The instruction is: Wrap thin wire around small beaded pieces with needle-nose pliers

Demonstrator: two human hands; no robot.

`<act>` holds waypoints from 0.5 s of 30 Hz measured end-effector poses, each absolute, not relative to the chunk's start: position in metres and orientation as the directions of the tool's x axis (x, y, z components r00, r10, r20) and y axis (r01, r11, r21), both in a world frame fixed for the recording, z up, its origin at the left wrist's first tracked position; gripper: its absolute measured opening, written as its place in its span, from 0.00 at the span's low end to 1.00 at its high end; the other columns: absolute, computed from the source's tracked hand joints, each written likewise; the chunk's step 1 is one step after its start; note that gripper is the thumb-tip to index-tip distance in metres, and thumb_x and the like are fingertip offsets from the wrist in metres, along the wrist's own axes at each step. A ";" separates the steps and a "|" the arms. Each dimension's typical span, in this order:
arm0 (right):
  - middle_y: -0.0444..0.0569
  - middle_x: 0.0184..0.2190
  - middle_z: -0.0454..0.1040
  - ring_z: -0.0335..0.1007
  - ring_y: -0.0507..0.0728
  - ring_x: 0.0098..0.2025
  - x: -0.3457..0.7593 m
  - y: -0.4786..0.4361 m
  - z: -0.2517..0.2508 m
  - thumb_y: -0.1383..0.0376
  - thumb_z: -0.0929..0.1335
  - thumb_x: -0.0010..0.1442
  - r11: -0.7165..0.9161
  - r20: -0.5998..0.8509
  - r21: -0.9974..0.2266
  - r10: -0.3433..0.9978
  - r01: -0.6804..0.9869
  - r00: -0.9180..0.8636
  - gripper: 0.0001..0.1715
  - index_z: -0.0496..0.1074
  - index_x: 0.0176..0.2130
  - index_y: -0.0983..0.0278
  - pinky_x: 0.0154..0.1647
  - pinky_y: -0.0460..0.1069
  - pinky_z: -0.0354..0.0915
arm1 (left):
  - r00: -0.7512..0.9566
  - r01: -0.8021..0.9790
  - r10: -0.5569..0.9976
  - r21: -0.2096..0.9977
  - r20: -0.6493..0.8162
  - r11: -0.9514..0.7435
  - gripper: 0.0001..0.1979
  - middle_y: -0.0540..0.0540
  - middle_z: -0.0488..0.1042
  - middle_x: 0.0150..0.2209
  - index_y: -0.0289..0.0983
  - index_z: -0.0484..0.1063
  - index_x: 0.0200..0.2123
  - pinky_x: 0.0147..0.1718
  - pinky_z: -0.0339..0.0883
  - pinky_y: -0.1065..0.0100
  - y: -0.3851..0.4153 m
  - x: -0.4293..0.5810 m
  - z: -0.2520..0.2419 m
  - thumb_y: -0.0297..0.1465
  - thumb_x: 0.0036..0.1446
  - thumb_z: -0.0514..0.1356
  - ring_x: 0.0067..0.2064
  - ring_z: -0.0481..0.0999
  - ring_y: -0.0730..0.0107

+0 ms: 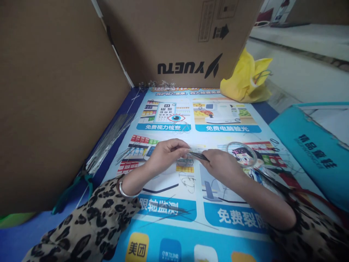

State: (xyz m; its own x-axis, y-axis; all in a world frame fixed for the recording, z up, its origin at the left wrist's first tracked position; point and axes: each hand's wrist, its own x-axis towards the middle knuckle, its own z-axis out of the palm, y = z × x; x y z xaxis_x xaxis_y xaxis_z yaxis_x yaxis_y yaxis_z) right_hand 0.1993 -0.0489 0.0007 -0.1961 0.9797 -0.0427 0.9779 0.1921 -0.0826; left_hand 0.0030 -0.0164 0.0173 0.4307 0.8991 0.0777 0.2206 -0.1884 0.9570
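My left hand [166, 155] pinches the end of a thin metal wire piece [188, 151] over the printed poster [226, 218]. My right hand [222, 165] grips dark pliers [199, 156], whose tip meets the wire between the two hands. Both hands are closed and hover just above the poster's middle. A few bent wire bits [189, 181] lie on the poster below the hands. Both arms wear leopard-print sleeves, and a silver bangle [122, 189] sits on my left wrist.
A bundle of straight wires [109, 140] lies at the left beside green-handled pliers [73, 189]. Cardboard boxes [180, 40] wall the left and back. A yellow bag [245, 80] sits at the back right, a teal bag [313, 145] at the right. A clear ring [241, 153] lies near my right hand.
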 end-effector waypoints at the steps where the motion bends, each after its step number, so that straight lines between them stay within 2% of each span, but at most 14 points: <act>1: 0.50 0.30 0.76 0.69 0.55 0.31 0.199 -0.049 0.000 0.56 0.58 0.62 0.200 -0.035 -0.073 0.979 0.977 -0.203 0.18 0.71 0.33 0.62 0.26 0.47 0.49 | 0.430 0.256 0.895 0.934 0.121 -0.249 0.07 0.47 0.77 0.29 0.37 0.75 0.34 0.32 0.66 0.71 -0.016 0.003 0.018 0.33 0.55 0.59 0.31 0.74 0.73; 4: 0.50 0.30 0.76 0.70 0.56 0.32 0.200 -0.049 0.000 0.56 0.59 0.62 0.207 -0.015 -0.041 0.978 0.977 -0.208 0.18 0.71 0.33 0.62 0.26 0.48 0.49 | 0.457 0.381 0.841 0.790 0.291 -0.480 0.06 0.47 0.77 0.33 0.38 0.75 0.33 0.36 0.66 0.70 -0.017 0.001 0.019 0.30 0.56 0.58 0.35 0.74 0.72; 8: 0.50 0.31 0.75 0.70 0.57 0.33 0.201 -0.049 0.001 0.55 0.59 0.62 0.209 -0.010 -0.014 0.978 0.978 -0.209 0.19 0.71 0.33 0.62 0.27 0.48 0.51 | 0.550 0.548 0.716 0.462 0.430 -0.698 0.07 0.47 0.77 0.32 0.37 0.73 0.35 0.34 0.65 0.70 -0.016 -0.003 0.018 0.27 0.58 0.54 0.35 0.74 0.71; 12: 0.50 0.30 0.75 0.71 0.57 0.33 0.199 -0.050 0.003 0.56 0.59 0.62 0.225 -0.010 0.008 0.974 0.974 -0.225 0.18 0.71 0.33 0.62 0.27 0.48 0.52 | 0.639 0.685 0.618 0.026 0.458 -0.728 0.09 0.48 0.73 0.27 0.37 0.71 0.32 0.29 0.60 0.67 -0.019 -0.005 0.017 0.23 0.56 0.52 0.30 0.70 0.68; 15: 0.50 0.31 0.76 0.71 0.56 0.34 0.197 -0.051 0.003 0.58 0.59 0.61 0.243 -0.004 0.004 0.970 0.970 -0.243 0.16 0.71 0.33 0.63 0.28 0.48 0.52 | 0.683 0.690 0.565 -0.153 0.463 -0.708 0.09 0.48 0.69 0.26 0.37 0.69 0.30 0.27 0.57 0.66 -0.021 -0.004 0.018 0.21 0.54 0.51 0.30 0.67 0.66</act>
